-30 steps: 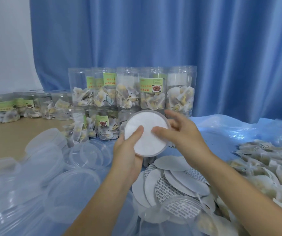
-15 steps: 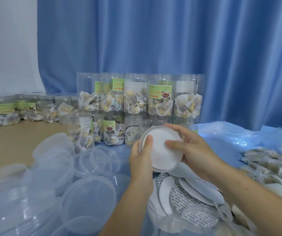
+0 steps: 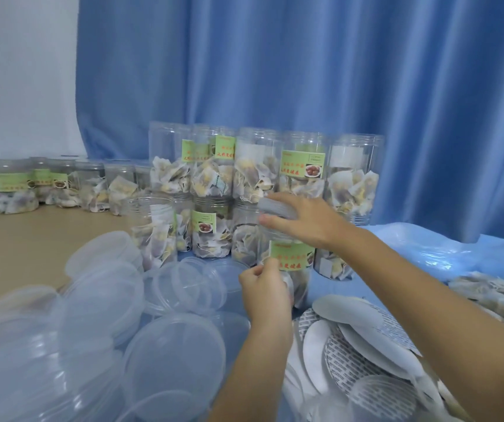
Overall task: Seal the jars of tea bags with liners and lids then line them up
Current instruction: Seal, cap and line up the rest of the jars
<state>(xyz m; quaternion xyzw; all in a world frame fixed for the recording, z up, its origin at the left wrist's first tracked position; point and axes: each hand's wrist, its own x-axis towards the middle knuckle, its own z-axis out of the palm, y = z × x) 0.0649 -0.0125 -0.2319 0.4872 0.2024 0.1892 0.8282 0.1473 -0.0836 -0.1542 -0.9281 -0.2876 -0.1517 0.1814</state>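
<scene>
The head view has the jar point(image 3: 290, 263), green label facing the camera, standing on the blue sheet at the front of the group, and the lined lid point(image 3: 275, 208) is now being lowered onto its mouth. A second ago that lid was held up between both hands with its white liner facing the camera; half a second ago it had tipped and dropped lower; now it sits under the right hand point(image 3: 302, 222), whose fingers curl over its rim from above. The left hand point(image 3: 264, 287) has let go of the lid and gone down to the jar's lower wall, fingers curled round it to steady it. I judge that the liner step is finished for this jar and the capping step has begun; whether the lid is already seated on the threads I cannot tell, as the right hand covers the mouth. Just behind stand more filled jars: a front row point(image 3: 211, 231), open-mouthed as far as can be seen, and a taller back row point(image 3: 257, 166), stacked or raised. A further line of jars point(image 3: 62, 187) runs along the bare bench point(image 3: 16, 239) to the left. Loose clear lids point(image 3: 174, 360) are heaped in the left foreground, spare liners point(image 3: 363, 336) lie fanned out at the lower right, and loose tea bags point(image 3: 494, 293) lie on the far right before the blue curtain point(image 3: 336, 71).
</scene>
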